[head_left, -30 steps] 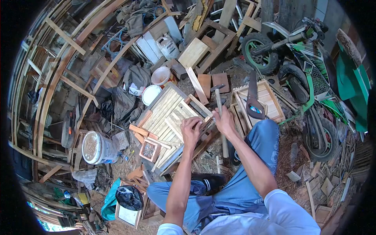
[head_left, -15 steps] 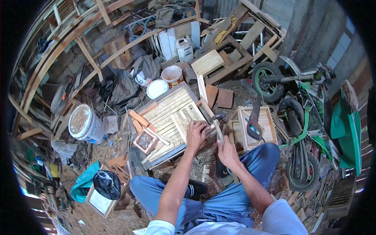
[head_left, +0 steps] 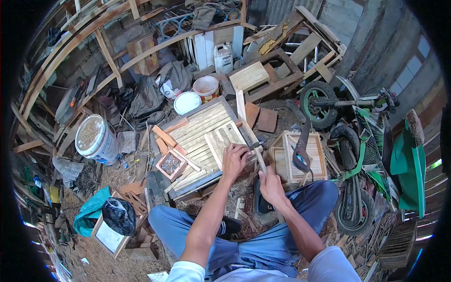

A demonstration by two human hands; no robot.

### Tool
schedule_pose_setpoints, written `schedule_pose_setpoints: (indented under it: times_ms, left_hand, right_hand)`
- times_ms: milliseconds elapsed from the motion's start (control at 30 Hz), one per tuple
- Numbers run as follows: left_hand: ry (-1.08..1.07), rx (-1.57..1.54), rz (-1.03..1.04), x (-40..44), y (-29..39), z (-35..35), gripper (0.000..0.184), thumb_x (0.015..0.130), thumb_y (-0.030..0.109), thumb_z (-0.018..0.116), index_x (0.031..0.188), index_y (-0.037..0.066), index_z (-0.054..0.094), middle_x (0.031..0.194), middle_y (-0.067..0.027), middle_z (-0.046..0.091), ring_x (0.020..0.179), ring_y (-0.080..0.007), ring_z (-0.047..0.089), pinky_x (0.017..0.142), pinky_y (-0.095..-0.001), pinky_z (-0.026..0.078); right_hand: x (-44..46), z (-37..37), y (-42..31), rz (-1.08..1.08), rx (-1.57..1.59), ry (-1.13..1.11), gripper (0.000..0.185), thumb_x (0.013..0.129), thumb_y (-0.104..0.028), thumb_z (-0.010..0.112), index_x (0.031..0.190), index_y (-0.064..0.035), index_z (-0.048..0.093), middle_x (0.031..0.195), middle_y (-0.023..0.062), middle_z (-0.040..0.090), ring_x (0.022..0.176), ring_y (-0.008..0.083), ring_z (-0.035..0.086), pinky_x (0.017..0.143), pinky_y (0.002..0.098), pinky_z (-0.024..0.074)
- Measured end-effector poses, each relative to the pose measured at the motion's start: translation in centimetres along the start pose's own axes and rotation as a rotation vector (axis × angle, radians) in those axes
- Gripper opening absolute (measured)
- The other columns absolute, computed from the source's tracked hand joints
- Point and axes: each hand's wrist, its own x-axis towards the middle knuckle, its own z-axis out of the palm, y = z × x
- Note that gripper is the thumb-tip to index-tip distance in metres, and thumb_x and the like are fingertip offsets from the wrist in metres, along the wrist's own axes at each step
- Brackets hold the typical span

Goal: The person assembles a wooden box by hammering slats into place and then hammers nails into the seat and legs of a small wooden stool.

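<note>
My right hand is closed round the wooden handle of a hammer. The dark hammer head lies just right of my left fingertips, at the right edge of a low slatted platform. My left hand rests by the lower right side of a small slatted wooden panel on that platform. Its fingers are curled and pinched together; what they hold, if anything, is too small to make out. A small wooden box of nails sits on the platform's left side, beside loose wood strips.
Right of the platform stands a wooden box with a dark-handled tool on it. Farther right are a small green motorbike and a green chair-like object. Buckets stand behind; a black bag lies front left.
The hammer head has come down slightly, closer to my left fingers. My left hand stays at the panel. The whole view has shifted a little.
</note>
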Motion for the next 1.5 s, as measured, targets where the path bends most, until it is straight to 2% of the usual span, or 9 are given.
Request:
schedule_pose_setpoints:
  times_ms: [100,567,667,800,900,1000,1267,1400,1500]
  left_hand:
    - [0.020,0.040,0.005,0.0,0.0,0.1,0.012,0.079,0.014,0.069,0.089,0.008,0.073,0.099,-0.0010,0.070,0.094,-0.0237,0.058,0.084,-0.0379,0.042]
    - [-0.003,-0.013,-0.004,0.0,0.0,-0.2,0.012,0.078,0.012,0.069,0.089,0.007,0.073,0.098,-0.0020,0.070,0.094,-0.0236,0.058,0.084,-0.0383,0.042]
    - [0.008,-0.007,0.004,0.4,-0.1,-0.4,0.012,0.078,0.011,0.068,0.089,0.007,0.074,0.098,-0.0024,0.071,0.094,-0.0238,0.059,0.085,-0.0380,0.043]
    - [0.003,0.006,-0.013,0.1,-0.1,0.0,0.012,0.078,0.011,0.068,0.088,0.007,0.074,0.098,-0.0023,0.071,0.095,-0.0239,0.059,0.085,-0.0380,0.043]
    - [-0.006,-0.014,0.000,0.4,0.0,-0.5,0.012,0.078,0.011,0.068,0.088,0.007,0.074,0.098,-0.0020,0.071,0.094,-0.0238,0.059,0.084,-0.0376,0.043]
    - [-0.013,-0.017,0.007,-0.2,0.1,-0.4,0.011,0.077,0.012,0.072,0.087,0.007,0.073,0.096,-0.0016,0.070,0.093,-0.0245,0.059,0.082,-0.0386,0.043]
    - [-0.014,0.001,0.009,-0.1,0.2,-0.4,0.010,0.079,0.012,0.070,0.087,0.007,0.074,0.098,-0.0010,0.071,0.095,-0.0231,0.059,0.083,-0.0378,0.043]
    - [0.013,0.000,0.021,0.4,-0.6,-0.3,0.010,0.079,0.013,0.070,0.087,0.008,0.074,0.097,-0.0011,0.071,0.095,-0.0234,0.059,0.083,-0.0379,0.043]
    - [-0.011,-0.011,0.019,0.2,-0.3,-0.5,0.010,0.078,0.013,0.071,0.086,0.008,0.074,0.095,-0.0012,0.071,0.095,-0.0235,0.059,0.083,-0.0382,0.044]
  right_hand:
    - [1.0,0.4,1.0,-0.023,-0.113,-0.054,0.030,0.101,-0.024,0.047,0.104,0.0061,0.047,0.073,0.0365,0.059,0.076,0.0562,0.059,0.067,0.0621,0.0436]
    - [1.0,0.5,1.7,-0.004,-0.184,-0.061,0.029,0.100,-0.025,0.045,0.104,0.0043,0.043,0.074,0.0369,0.059,0.075,0.0575,0.057,0.068,0.0633,0.0437]
    - [0.7,-0.4,0.5,-0.012,-0.116,-0.009,0.028,0.100,-0.024,0.045,0.105,0.0033,0.043,0.075,0.0372,0.059,0.078,0.0573,0.057,0.069,0.0632,0.0436]
    - [0.9,0.3,2.0,-0.011,-0.156,-0.078,0.028,0.100,-0.025,0.045,0.106,0.0021,0.043,0.078,0.0374,0.059,0.080,0.0575,0.057,0.071,0.0636,0.0432]
    - [0.2,-0.6,0.3,-0.039,-0.076,0.020,0.027,0.100,-0.024,0.046,0.106,0.0023,0.043,0.079,0.0367,0.060,0.081,0.0577,0.056,0.071,0.0638,0.0434]
    - [0.6,0.3,1.2,0.047,-0.090,-0.039,0.026,0.100,-0.023,0.047,0.107,0.0025,0.044,0.079,0.0373,0.059,0.082,0.0576,0.056,0.070,0.0633,0.0437]
    - [0.3,-0.4,-0.5,0.003,-0.081,-0.011,0.026,0.099,-0.022,0.048,0.101,0.0034,0.046,0.075,0.0372,0.058,0.077,0.0574,0.057,0.067,0.0638,0.0431]
    - [0.8,0.3,1.1,-0.113,-0.148,0.008,0.024,0.099,-0.020,0.048,0.101,0.0037,0.043,0.072,0.0370,0.058,0.074,0.0569,0.057,0.066,0.0632,0.0431]
    - [0.6,-0.1,-0.2,-0.010,-0.081,-0.007,0.024,0.099,-0.020,0.048,0.102,0.0041,0.044,0.072,0.0378,0.057,0.075,0.0575,0.057,0.067,0.0637,0.0427]
